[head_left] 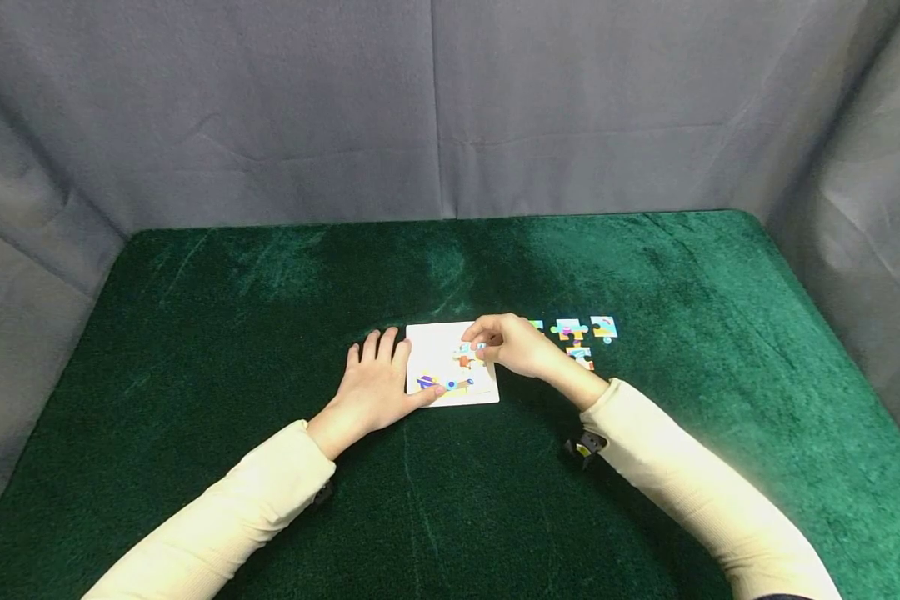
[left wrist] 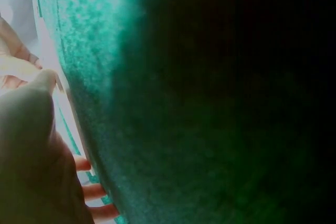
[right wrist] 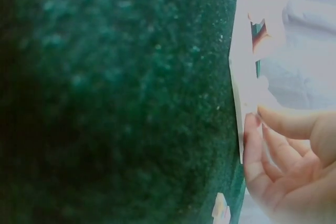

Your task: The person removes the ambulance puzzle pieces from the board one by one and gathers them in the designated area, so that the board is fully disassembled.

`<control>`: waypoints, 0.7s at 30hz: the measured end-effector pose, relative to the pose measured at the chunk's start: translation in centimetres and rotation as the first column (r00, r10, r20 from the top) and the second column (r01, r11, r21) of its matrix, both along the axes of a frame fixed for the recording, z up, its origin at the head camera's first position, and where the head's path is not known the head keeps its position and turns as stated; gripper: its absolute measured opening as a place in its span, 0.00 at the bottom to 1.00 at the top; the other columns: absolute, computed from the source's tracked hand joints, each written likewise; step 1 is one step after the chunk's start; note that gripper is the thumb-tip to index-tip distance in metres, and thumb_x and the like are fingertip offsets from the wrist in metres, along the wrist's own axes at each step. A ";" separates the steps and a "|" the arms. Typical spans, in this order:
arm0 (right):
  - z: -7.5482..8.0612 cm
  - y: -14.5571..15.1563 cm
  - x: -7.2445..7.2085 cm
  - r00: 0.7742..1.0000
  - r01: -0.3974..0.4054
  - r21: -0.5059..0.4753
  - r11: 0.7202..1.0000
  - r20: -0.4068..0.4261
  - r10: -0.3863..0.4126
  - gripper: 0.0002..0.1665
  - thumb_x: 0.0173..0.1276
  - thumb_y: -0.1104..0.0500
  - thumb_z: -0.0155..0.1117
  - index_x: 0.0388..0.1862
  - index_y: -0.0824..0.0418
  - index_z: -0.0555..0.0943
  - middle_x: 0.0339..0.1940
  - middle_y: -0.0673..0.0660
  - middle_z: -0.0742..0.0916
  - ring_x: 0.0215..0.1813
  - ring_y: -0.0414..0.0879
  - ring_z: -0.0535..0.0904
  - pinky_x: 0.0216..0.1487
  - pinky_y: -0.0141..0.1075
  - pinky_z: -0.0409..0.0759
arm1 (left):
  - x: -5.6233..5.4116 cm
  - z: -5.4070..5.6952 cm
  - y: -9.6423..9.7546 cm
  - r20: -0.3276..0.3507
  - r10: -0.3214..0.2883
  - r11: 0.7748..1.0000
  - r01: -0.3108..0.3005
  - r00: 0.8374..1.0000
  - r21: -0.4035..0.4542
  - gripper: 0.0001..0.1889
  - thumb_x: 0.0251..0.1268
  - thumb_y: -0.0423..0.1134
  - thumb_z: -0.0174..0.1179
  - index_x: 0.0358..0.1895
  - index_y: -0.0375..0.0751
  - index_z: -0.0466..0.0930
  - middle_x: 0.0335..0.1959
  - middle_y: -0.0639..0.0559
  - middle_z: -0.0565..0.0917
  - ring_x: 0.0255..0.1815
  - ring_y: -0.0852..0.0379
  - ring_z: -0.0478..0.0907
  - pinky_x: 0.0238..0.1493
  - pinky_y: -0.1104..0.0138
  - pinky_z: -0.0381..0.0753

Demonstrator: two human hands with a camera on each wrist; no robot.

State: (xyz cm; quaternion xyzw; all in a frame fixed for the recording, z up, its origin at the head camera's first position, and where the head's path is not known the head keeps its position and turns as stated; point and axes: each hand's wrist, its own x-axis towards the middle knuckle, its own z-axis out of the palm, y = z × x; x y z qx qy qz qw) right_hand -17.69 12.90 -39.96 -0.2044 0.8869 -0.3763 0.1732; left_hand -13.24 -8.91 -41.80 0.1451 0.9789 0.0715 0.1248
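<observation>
A white puzzle board (head_left: 431, 350) lies on the green cloth with a few coloured pieces in its lower and right parts. My left hand (head_left: 378, 387) rests at its left edge, fingers spread on the cloth side and thumb across the lower part of the board. Over the board's right half, my right hand (head_left: 521, 346) pinches a puzzle piece (head_left: 481, 346) between thumb and index finger, mostly hidden by the fingers. In the right wrist view the fingertips (right wrist: 252, 121) are right at the board's surface.
Several loose puzzle pieces (head_left: 568, 327) lie right of the board, one partly behind my right hand and another (head_left: 603, 327) farthest right. Green cloth (head_left: 270, 275) covers the table. Grey curtains (head_left: 270, 108) hang behind and at both sides.
</observation>
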 end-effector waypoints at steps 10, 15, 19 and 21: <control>0.1 0.4 -0.2 0.987 0.157 -0.007 0.988 -0.026 -0.157 0.12 0.60 0.66 0.67 0.44 0.67 0.84 0.40 0.63 0.88 0.36 0.45 0.82 0.37 0.33 0.80 | 0.0 0.0 0.0 -0.003 -0.006 1.000 0.006 1.000 -0.009 0.47 0.60 0.72 0.47 0.70 0.36 0.59 0.74 0.35 0.56 0.74 0.34 0.51 0.71 0.40 0.54; 0.4 0.8 -0.3 0.983 0.185 -0.064 0.981 0.024 -0.184 0.08 0.62 0.63 0.67 0.38 0.67 0.86 0.38 0.62 0.88 0.33 0.39 0.81 0.36 0.29 0.79 | 0.0 0.0 0.0 -0.010 -0.006 1.000 0.006 1.000 0.001 0.46 0.60 0.71 0.48 0.69 0.36 0.59 0.73 0.34 0.56 0.74 0.34 0.52 0.71 0.41 0.54; 1.0 1.5 -0.1 0.975 0.205 -0.110 0.973 0.110 -0.193 0.11 0.65 0.61 0.64 0.43 0.67 0.84 0.41 0.64 0.88 0.38 0.42 0.84 0.41 0.36 0.84 | 0.0 -0.1 0.0 -0.018 -0.002 1.000 0.002 1.000 0.002 0.45 0.60 0.70 0.49 0.69 0.36 0.60 0.73 0.34 0.57 0.74 0.34 0.53 0.71 0.42 0.55; 1.3 2.0 -0.1 0.970 0.216 -0.104 0.971 0.131 -0.202 0.13 0.66 0.61 0.63 0.45 0.67 0.84 0.42 0.65 0.88 0.38 0.44 0.85 0.42 0.38 0.84 | 0.0 -0.1 0.0 -0.016 0.001 1.000 -0.001 1.000 0.004 0.46 0.59 0.71 0.49 0.69 0.36 0.60 0.73 0.35 0.57 0.74 0.34 0.52 0.71 0.42 0.55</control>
